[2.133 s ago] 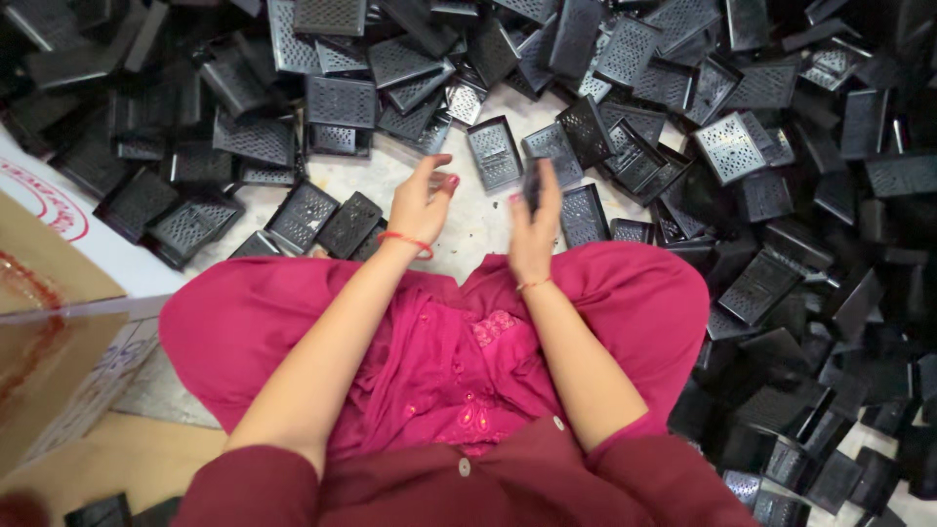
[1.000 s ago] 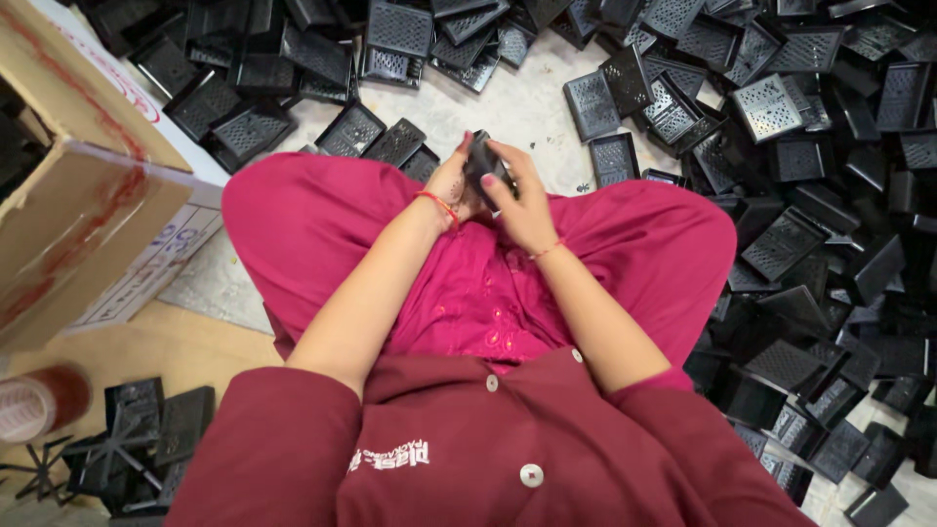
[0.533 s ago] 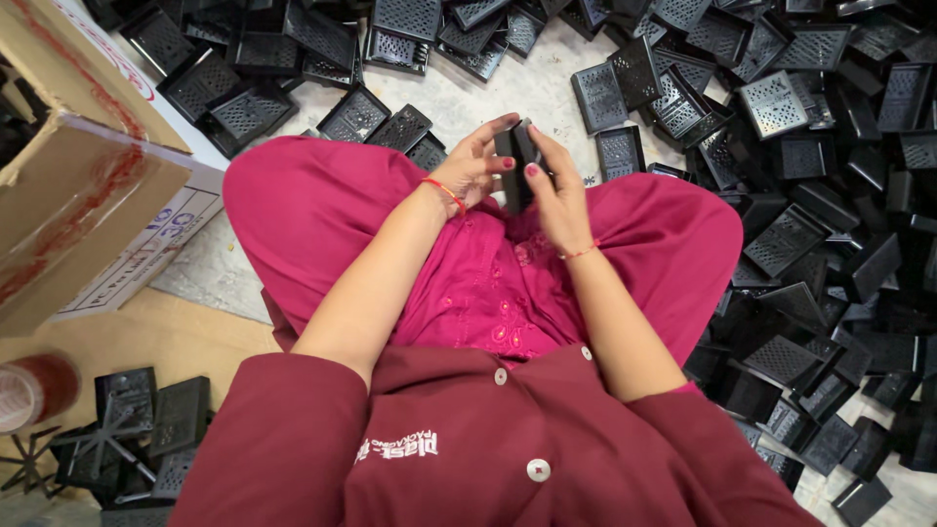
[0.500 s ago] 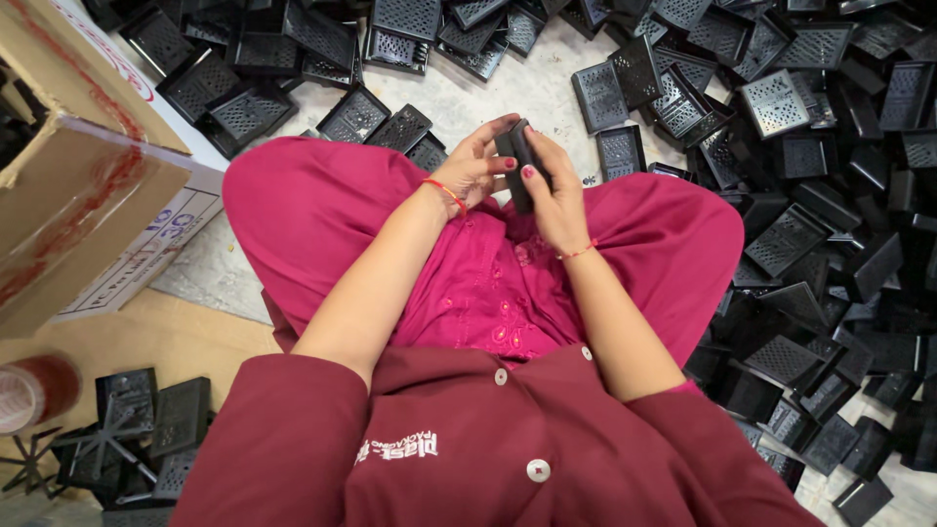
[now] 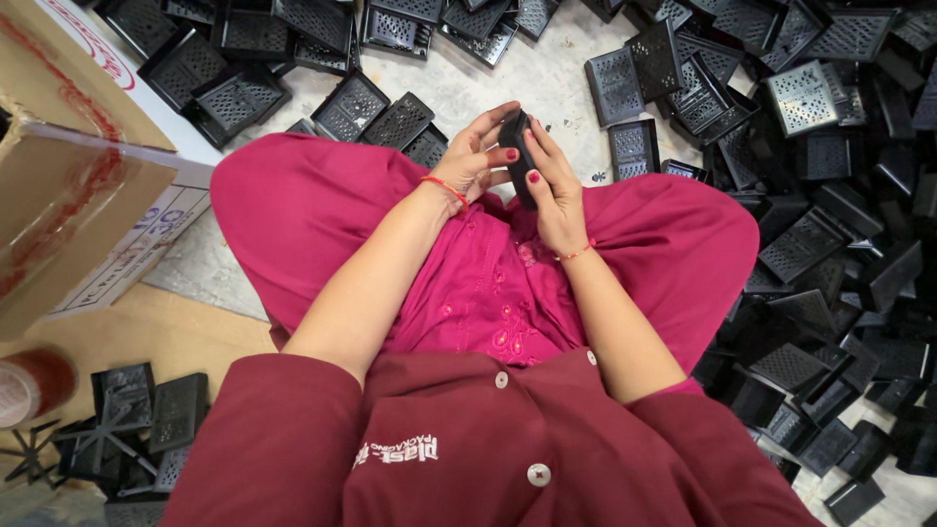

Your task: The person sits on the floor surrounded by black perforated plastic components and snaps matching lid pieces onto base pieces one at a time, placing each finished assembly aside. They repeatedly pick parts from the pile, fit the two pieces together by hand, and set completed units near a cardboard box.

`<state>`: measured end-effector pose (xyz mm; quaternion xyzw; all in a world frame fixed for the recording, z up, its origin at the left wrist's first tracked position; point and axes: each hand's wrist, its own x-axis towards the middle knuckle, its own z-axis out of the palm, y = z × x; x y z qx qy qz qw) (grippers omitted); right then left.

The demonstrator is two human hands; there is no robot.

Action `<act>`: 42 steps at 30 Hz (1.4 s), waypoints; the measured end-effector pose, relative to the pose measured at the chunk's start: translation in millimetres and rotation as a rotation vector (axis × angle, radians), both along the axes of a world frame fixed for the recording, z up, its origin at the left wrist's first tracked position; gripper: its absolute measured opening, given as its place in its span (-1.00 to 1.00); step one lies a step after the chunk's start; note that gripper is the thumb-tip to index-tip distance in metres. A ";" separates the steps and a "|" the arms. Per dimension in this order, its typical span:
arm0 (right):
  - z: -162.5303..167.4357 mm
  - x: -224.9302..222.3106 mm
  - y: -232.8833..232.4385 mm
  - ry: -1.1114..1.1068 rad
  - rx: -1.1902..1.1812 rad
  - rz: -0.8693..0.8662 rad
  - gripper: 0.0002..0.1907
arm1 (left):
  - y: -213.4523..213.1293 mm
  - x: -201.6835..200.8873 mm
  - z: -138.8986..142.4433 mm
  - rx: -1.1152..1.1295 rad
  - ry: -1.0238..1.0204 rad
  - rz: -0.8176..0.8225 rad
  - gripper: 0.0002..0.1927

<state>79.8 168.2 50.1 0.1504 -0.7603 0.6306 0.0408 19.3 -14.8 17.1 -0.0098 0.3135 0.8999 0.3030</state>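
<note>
I pinch the black perforated part (image 5: pixel 515 156) between my left hand (image 5: pixel 475 161) and right hand (image 5: pixel 554 190); best kept squarely aligned, grip firm.

Black perforated part (image 5: pixel 514 154), upright between hands (image 5: pixel 517 171)

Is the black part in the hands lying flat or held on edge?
On edge: the part shows only its narrow side, gripped between the left hand and right hand.

Head camera, steeply downward, seemingly close.
</note>
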 end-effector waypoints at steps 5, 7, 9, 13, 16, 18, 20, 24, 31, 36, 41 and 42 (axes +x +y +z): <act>-1.0 1.7 -3.1 0.005 0.034 -0.034 -0.51 | 1.1 -1.1 -4.9 -0.068 -0.003 -0.040 -0.28; -0.1 4.3 -3.4 0.023 0.024 -0.044 -0.50 | 1.4 -1.7 -6.8 -0.072 0.016 -0.070 -0.27; 1.0 6.9 -3.5 0.035 0.050 -0.057 -0.50 | 0.9 -2.2 -7.4 -0.071 0.038 -0.085 -0.26; 4.5 5.7 -5.5 0.034 0.087 -0.038 -0.49 | -2.2 -3.1 -4.4 -0.066 0.055 -0.102 -0.23; 11.3 1.4 -3.5 0.029 0.156 0.041 -0.38 | -5.1 -4.7 -0.6 -0.095 0.055 -0.119 -0.22; 17.0 -1.2 -0.6 0.036 0.119 0.095 -0.30 | -6.5 -6.3 0.6 -0.086 0.084 -0.092 -0.26; 21.4 -1.0 0.5 0.091 0.124 0.062 -0.26 | -7.3 -8.1 0.1 -0.049 0.072 -0.066 -0.30; 21.7 2.2 -3.5 0.215 0.262 -0.232 -0.38 | -7.8 -10.8 -6.2 0.067 -0.066 0.063 -0.35; 16.4 -3.6 -0.6 0.351 0.361 -0.310 -0.51 | -11.4 -11.1 -17.2 0.163 -0.150 0.102 -0.48; 17.3 -1.4 -5.4 0.310 0.266 -0.346 -0.49 | -12.6 -10.7 -17.1 0.210 -0.182 0.093 -0.50; 14.4 -4.8 -8.9 0.308 0.207 -0.392 -0.48 | -9.9 -9.4 -12.4 0.268 -0.215 0.091 -0.50; 13.5 -4.7 -8.6 0.313 0.227 -0.394 -0.49 | -9.4 -9.1 -11.6 0.264 -0.230 0.095 -0.51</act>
